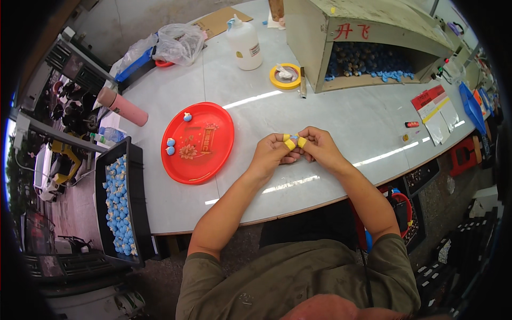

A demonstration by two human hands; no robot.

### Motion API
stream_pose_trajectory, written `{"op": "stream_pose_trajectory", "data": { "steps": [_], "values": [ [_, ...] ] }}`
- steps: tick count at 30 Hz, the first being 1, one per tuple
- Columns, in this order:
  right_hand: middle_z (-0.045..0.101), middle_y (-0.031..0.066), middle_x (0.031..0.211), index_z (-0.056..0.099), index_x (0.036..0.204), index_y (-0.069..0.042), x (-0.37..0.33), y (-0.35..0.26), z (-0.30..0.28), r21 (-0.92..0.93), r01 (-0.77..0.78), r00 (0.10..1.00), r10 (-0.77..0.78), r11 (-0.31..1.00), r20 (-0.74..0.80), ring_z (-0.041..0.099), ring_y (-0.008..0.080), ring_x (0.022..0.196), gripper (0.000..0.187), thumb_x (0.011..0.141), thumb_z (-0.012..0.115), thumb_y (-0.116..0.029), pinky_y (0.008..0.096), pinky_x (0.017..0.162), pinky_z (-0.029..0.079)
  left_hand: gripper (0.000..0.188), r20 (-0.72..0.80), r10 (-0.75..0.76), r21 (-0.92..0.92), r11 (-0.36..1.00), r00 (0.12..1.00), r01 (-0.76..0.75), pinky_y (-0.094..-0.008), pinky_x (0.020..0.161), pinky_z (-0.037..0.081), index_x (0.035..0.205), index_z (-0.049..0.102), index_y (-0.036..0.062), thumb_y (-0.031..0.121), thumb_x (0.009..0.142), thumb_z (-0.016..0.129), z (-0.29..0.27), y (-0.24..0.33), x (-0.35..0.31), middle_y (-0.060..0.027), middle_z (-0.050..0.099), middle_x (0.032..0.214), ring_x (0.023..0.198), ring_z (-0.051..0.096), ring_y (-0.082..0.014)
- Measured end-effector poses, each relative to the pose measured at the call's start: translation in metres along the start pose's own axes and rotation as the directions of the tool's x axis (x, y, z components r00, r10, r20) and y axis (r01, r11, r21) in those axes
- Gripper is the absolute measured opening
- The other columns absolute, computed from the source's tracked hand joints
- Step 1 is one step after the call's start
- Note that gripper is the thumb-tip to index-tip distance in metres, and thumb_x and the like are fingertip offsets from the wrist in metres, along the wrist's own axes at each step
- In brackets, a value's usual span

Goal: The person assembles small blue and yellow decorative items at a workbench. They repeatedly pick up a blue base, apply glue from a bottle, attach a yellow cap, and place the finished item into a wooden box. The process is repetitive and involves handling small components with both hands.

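My left hand (270, 153) and my right hand (321, 149) meet above the grey tabletop, both closed in a pinch. Between the fingertips a small blue piece (294, 137) shows, mostly covered by the fingers. Yellow tape is wrapped round fingertips of both hands. To the left of them lies a round red plate (224, 141). On it are three small blue-and-white figures: one near the far rim (187, 117) and a pair (170, 146) by the left rim.
A black crate (140, 202) of similar figures stands at the table's left edge. Farther back are a pink flask (124, 106), a white bottle (245, 45) and a yellow tape roll (285, 76). An open-fronted box (306, 48) with many blue pieces stands at the back right.
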State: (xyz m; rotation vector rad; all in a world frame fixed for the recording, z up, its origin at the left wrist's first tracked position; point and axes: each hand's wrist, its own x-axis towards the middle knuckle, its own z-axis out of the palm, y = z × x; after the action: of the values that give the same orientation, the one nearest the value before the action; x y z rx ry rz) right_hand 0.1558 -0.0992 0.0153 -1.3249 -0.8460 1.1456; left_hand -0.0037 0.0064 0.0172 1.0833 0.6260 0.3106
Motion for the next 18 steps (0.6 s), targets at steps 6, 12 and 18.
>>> {"op": "stream_pose_trajectory", "data": {
  "steps": [6, 12, 18],
  "values": [
    [0.061, 0.0019, 0.079, 0.062, 0.110, -0.001, -0.004, -0.004, -0.005, 0.058, 0.066, 0.982, -0.054, 0.996, -0.181, 0.050, 0.0050, 0.059, 0.019, 0.095, 0.060, -0.013, 0.0199, 0.053, 0.040, 0.025, -0.242, 0.153, -0.390, 0.889, 0.958, -0.240, -0.0277, 0.081, 0.057, 0.118, 0.054, -0.0031, 0.018, 0.103, 0.053, -0.003, 0.002, 0.007, -0.0160, 0.068, 0.111, 0.099, 0.070, -0.0213],
    [0.059, 0.0003, 0.078, 0.062, 0.110, -0.003, 0.003, 0.000, -0.012, 0.186, 0.123, 0.949, -0.061, 0.975, -0.308, 0.048, 0.0048, 0.058, 0.018, 0.094, 0.058, -0.010, 0.0202, 0.052, 0.037, 0.044, -0.569, 0.210, -0.587, 0.573, 0.795, -0.572, -0.0366, 0.108, 0.049, 0.135, 0.041, -0.0069, 0.024, 0.107, 0.026, -0.042, 0.038, 0.006, -0.0204, 0.051, 0.140, 0.131, 0.052, -0.0299],
    [0.059, 0.0003, 0.080, 0.061, 0.106, -0.004, 0.008, -0.017, -0.039, 0.267, 0.136, 0.892, 0.000, 0.954, -0.453, 0.050, 0.0061, 0.061, 0.015, 0.093, 0.058, -0.011, 0.0224, 0.054, 0.038, 0.045, -0.530, 0.220, -0.559, 0.635, 0.819, -0.533, -0.0353, 0.103, 0.053, 0.135, 0.041, -0.0051, 0.028, 0.106, 0.028, -0.031, 0.026, 0.006, -0.0218, 0.051, 0.140, 0.127, 0.055, -0.0310]
  ]
}}
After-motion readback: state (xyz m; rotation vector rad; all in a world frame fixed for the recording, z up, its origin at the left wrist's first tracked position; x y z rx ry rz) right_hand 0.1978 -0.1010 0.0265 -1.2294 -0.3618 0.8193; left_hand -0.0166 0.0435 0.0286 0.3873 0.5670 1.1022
